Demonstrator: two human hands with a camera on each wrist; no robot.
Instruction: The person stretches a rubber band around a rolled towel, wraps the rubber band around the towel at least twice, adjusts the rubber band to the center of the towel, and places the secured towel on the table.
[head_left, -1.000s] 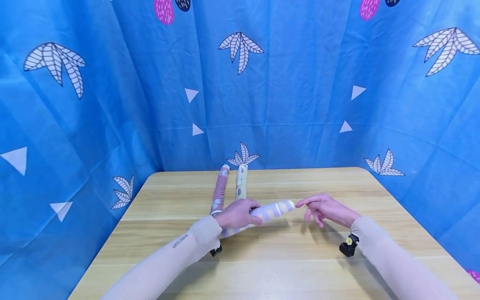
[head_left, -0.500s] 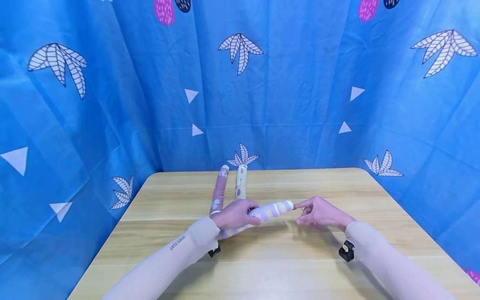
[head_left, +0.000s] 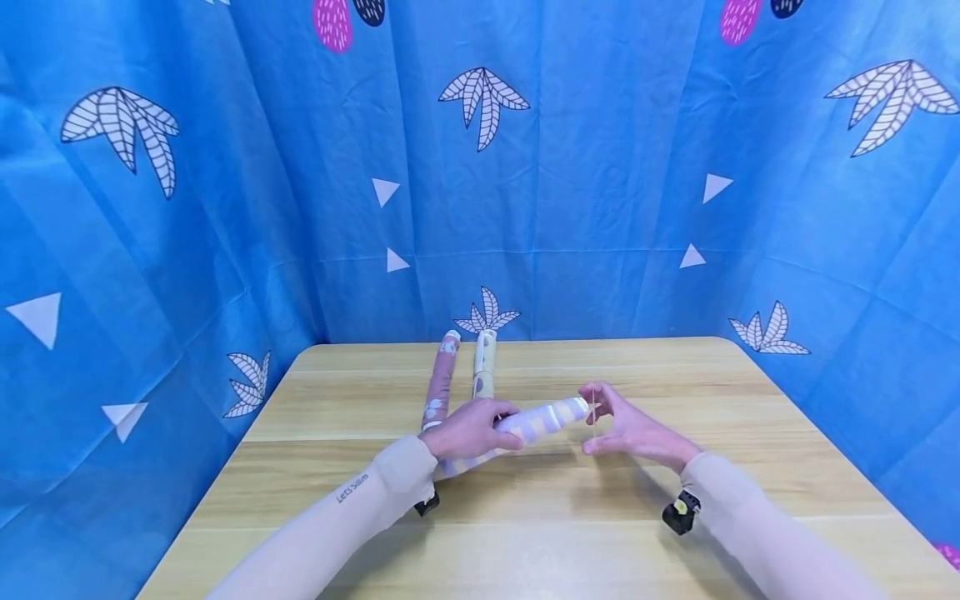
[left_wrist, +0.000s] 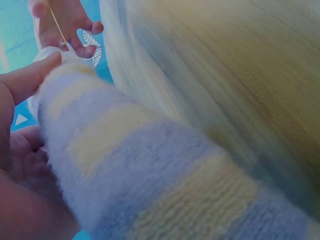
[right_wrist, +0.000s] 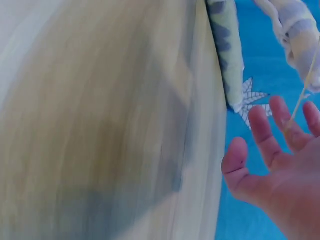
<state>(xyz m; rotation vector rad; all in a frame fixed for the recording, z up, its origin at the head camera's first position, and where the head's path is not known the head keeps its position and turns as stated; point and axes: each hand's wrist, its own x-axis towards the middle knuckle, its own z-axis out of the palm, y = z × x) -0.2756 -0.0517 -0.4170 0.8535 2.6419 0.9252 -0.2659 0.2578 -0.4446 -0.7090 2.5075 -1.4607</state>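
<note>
My left hand grips a rolled towel with lilac and cream stripes, holding its far end raised above the table. In the left wrist view the thumb lies along the fuzzy towel roll, near its white tip. Just right of that tip is my right hand, its fingers and thumb spread apart. A thin yellowish rubber band is stretched across those spread fingers. The right wrist view shows the band running from the fingers up toward the striped roll.
Behind the left hand, a dusty-pink rolled towel and a pale green one lie side by side, reaching the back edge of the wooden table. A blue patterned curtain surrounds the table's back and sides.
The right hand has moved left to the roll's tip, and its fingers have gone from bunched to spread, stretching the rubber band. The left hand keeps its grip in place.
</note>
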